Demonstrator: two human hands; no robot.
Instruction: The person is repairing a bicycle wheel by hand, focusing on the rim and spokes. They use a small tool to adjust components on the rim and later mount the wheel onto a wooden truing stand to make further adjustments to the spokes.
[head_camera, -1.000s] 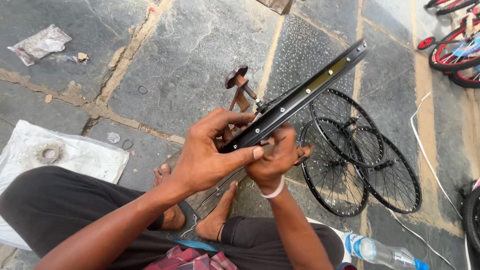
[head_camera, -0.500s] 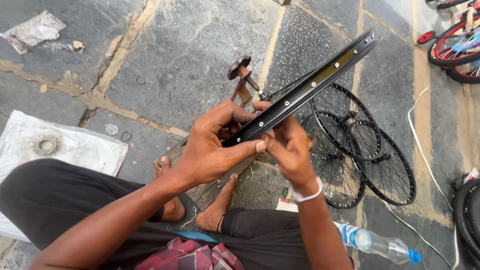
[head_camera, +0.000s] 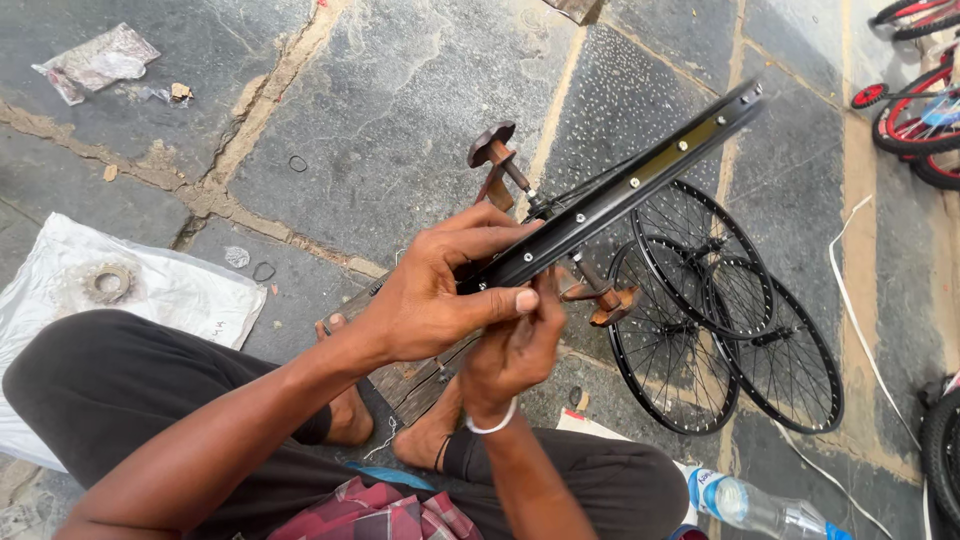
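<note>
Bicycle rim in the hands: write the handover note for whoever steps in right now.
Left hand: grips the black bicycle rim from above, thumb along its inner face.
Right hand: under the rim beside the left hand, fingers at the row of spoke holes; what they pinch is hidden.
Rim: held edge-on and tilted over a rusty truing stand on the stone pavement.
Done: several nipples sit in the rim and spokes run from it.
Left: cannot tell how many spokes remain.
Nearby: two laced wheels flat on the ground, a sprocket on white sheeting, a water bottle.
</note>
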